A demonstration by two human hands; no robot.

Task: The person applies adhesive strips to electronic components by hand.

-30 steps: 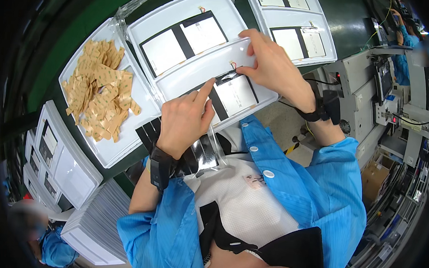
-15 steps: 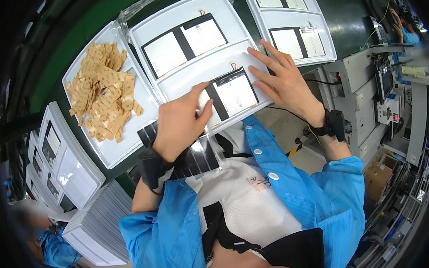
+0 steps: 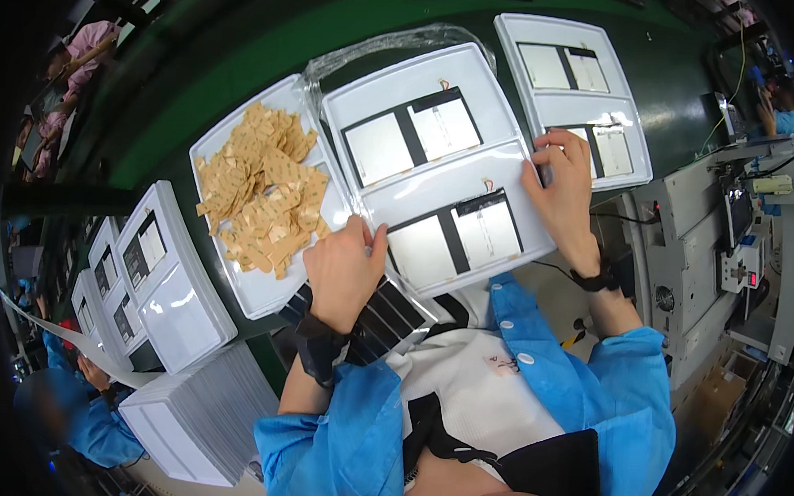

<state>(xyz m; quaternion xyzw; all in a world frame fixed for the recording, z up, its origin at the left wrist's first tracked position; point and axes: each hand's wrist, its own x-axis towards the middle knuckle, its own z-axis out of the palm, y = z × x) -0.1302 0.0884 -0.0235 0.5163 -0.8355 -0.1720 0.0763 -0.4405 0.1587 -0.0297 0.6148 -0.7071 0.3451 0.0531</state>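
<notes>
A white two-compartment tray (image 3: 437, 174) lies on the green table in front of me. Each compartment holds a flat pale panel pair joined by a black strip, one in the far compartment (image 3: 414, 132) and one in the near compartment (image 3: 456, 238). My left hand (image 3: 347, 268) grips the tray's near left edge, thumb on the rim. My right hand (image 3: 563, 192) grips its right edge, fingers curled over the rim beside the neighbouring tray. Both wrists wear dark straps, and my sleeves are blue.
A white tray of tan sticker pieces (image 3: 258, 196) lies to the left. Another white tray with panels (image 3: 574, 91) sits to the right. Stacked trays (image 3: 166, 281) and a pile of white sheets (image 3: 199, 417) stand at the lower left by a co-worker (image 3: 75, 402). Grey machinery (image 3: 729, 247) fills the right.
My right hand held a white cover strip over the near compartment, and the left pressed there. Both hands have since spread apart to the tray's left and right edges.
</notes>
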